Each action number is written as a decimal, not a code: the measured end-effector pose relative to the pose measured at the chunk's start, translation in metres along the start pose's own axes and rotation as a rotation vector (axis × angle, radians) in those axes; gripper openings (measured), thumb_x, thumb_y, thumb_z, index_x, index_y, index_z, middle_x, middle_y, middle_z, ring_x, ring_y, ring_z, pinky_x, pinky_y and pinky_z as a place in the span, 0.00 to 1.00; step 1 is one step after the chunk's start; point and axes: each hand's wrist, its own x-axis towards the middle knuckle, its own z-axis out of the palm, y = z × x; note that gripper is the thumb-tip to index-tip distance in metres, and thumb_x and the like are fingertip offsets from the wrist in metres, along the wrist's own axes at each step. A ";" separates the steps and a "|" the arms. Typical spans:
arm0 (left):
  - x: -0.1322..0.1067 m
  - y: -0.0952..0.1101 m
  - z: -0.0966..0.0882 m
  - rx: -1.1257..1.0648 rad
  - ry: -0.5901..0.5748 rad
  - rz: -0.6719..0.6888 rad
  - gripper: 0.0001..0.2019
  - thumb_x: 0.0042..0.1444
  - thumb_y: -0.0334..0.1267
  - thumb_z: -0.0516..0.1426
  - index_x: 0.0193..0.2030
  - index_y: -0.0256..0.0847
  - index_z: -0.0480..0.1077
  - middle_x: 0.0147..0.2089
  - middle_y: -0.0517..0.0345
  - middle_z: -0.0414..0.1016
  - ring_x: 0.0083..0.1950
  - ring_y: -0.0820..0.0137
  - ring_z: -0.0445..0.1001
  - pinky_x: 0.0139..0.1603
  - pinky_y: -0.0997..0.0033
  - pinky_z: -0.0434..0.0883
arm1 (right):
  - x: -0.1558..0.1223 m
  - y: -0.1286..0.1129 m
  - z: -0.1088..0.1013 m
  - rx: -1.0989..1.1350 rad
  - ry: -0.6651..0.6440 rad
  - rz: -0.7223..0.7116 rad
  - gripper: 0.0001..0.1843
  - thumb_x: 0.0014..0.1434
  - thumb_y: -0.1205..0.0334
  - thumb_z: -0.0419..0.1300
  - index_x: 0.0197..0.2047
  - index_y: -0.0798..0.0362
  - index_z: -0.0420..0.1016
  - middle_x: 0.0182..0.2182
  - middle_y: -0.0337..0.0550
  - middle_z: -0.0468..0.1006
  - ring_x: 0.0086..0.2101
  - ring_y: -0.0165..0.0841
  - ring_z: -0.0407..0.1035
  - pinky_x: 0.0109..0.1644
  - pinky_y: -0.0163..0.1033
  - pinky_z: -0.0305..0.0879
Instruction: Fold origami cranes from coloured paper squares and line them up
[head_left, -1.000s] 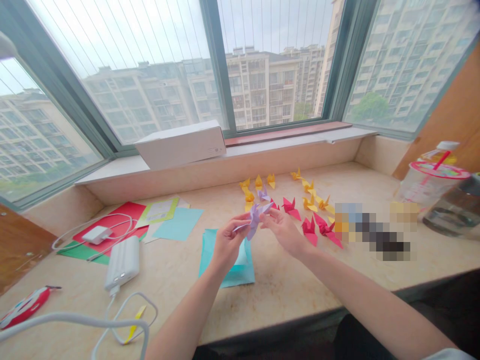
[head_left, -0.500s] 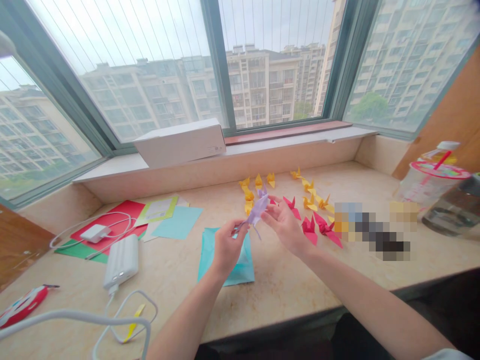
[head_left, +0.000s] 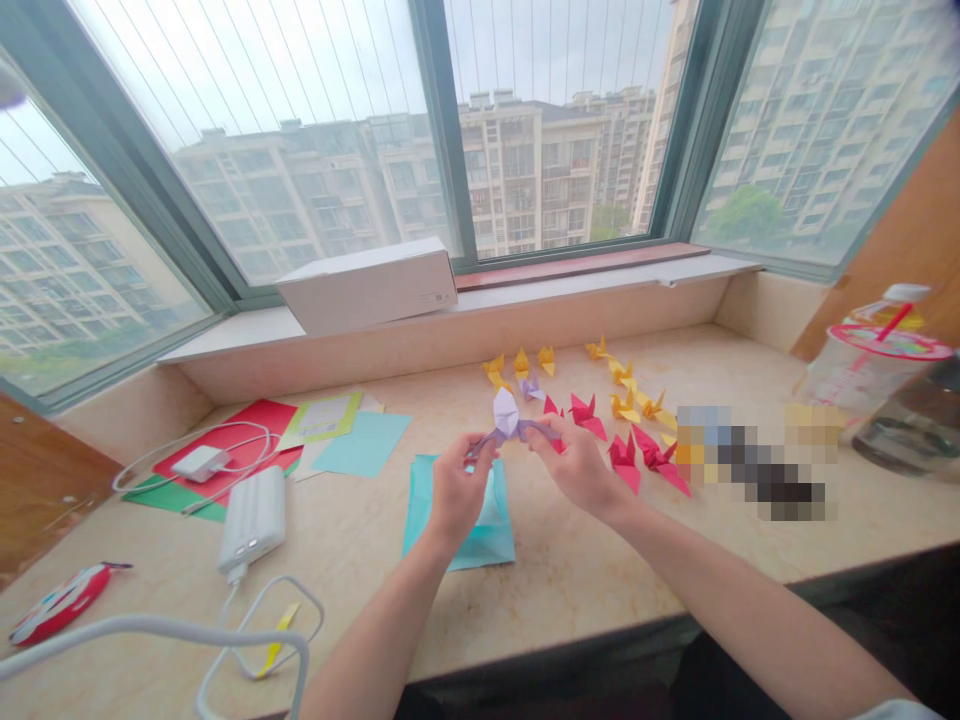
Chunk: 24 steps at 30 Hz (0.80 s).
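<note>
Apartment buildings [head_left: 517, 170] could be seen through a wide, grey-green framed window [head_left: 405, 150], below which a pale, stone-patterned bench [head_left: 540, 575] was set. A long white box [head_left: 371, 290] was placed on the sill. At the right of the bench, a clear cup [head_left: 862, 380] was topped with a pink-rimmed lid and fitted with a red straw. At the left, a red sheet [head_left: 266, 410] was partly covered by other paper and by a white cable, and a light blue sheet [head_left: 365, 445] was laid near it. Turquoise paper [head_left: 487, 550] was spread nearer the front, partly hidden by the left hand [head_left: 459, 490]. One side of a folded purple paper [head_left: 505, 410] was pinched between that hand's fingers and thumb; its other side was pinched likewise by the right hand [head_left: 571, 465], so that it was held up between the two, its pale middle part raised. A white power bank [head_left: 255, 515] was left beside the red sheet. Beyond and to the right of the hands, yellow cranes [head_left: 622, 405], red cranes [head_left: 622, 457] and a small purple crane [head_left: 530, 387] were scattered.
</note>
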 end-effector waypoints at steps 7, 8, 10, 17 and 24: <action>0.008 0.004 -0.008 -0.051 -0.012 -0.024 0.11 0.55 0.46 0.61 0.38 0.40 0.74 0.35 0.57 0.79 0.34 0.68 0.77 0.35 0.69 0.73 | 0.010 0.009 -0.009 0.049 0.031 -0.016 0.12 0.62 0.51 0.59 0.40 0.49 0.79 0.35 0.42 0.82 0.35 0.37 0.76 0.41 0.41 0.70; 0.009 0.005 -0.010 -0.083 -0.025 -0.044 0.12 0.54 0.46 0.62 0.38 0.39 0.74 0.34 0.57 0.80 0.33 0.68 0.77 0.34 0.69 0.73 | 0.013 0.011 -0.011 0.081 0.012 0.005 0.13 0.62 0.51 0.59 0.40 0.49 0.79 0.35 0.43 0.82 0.35 0.37 0.76 0.41 0.42 0.70; 0.010 0.010 -0.013 -0.167 -0.077 -0.093 0.13 0.53 0.46 0.63 0.37 0.38 0.74 0.33 0.56 0.79 0.31 0.69 0.76 0.33 0.69 0.72 | 0.017 0.014 -0.014 0.162 -0.037 0.066 0.14 0.60 0.49 0.60 0.40 0.51 0.79 0.34 0.44 0.82 0.33 0.37 0.76 0.40 0.42 0.71; 0.007 0.006 -0.011 -0.177 -0.206 -0.091 0.14 0.55 0.46 0.62 0.41 0.38 0.74 0.40 0.51 0.80 0.42 0.64 0.77 0.42 0.66 0.73 | 0.014 0.015 -0.013 0.216 -0.066 0.006 0.12 0.61 0.53 0.61 0.41 0.51 0.79 0.36 0.45 0.82 0.36 0.36 0.76 0.41 0.42 0.72; 0.004 -0.003 -0.004 -0.123 -0.214 -0.170 0.22 0.52 0.45 0.64 0.51 0.39 0.70 0.42 0.50 0.79 0.40 0.64 0.78 0.43 0.64 0.72 | 0.000 0.012 -0.012 -0.156 -0.023 -0.435 0.14 0.64 0.66 0.58 0.50 0.45 0.78 0.41 0.45 0.78 0.43 0.37 0.72 0.48 0.44 0.70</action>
